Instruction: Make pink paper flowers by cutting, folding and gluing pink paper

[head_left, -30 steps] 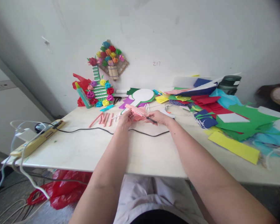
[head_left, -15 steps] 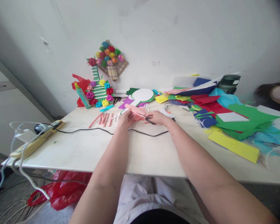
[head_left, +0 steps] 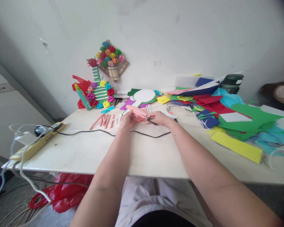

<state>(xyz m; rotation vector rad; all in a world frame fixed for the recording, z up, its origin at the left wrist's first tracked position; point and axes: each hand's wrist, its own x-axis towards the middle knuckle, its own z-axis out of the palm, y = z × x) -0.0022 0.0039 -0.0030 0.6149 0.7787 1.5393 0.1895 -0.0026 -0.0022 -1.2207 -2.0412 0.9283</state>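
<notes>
My left hand [head_left: 127,119] is closed on a pink foam sheet [head_left: 137,114], held just above the white table [head_left: 142,151]. My right hand [head_left: 159,119] grips a pair of scissors [head_left: 144,117] whose blades lie across the pink sheet. Both hands meet near the middle of the table, far from its front edge. Several rolled pink strips [head_left: 104,120] lie on the table just left of my left hand.
A black cable [head_left: 90,131] runs from a power strip [head_left: 35,143] at the left edge past my hands. Paper-flower crafts [head_left: 101,93] stand at the wall. Coloured foam sheets [head_left: 236,121] are piled at right, with a yellow strip [head_left: 236,146]. Another person's hand [head_left: 282,94] shows far right.
Almost nothing: both hands stay on the pink sheet and the scissors, and the scissor blades have shifted very slightly along the sheet. The camera drifted a little.
</notes>
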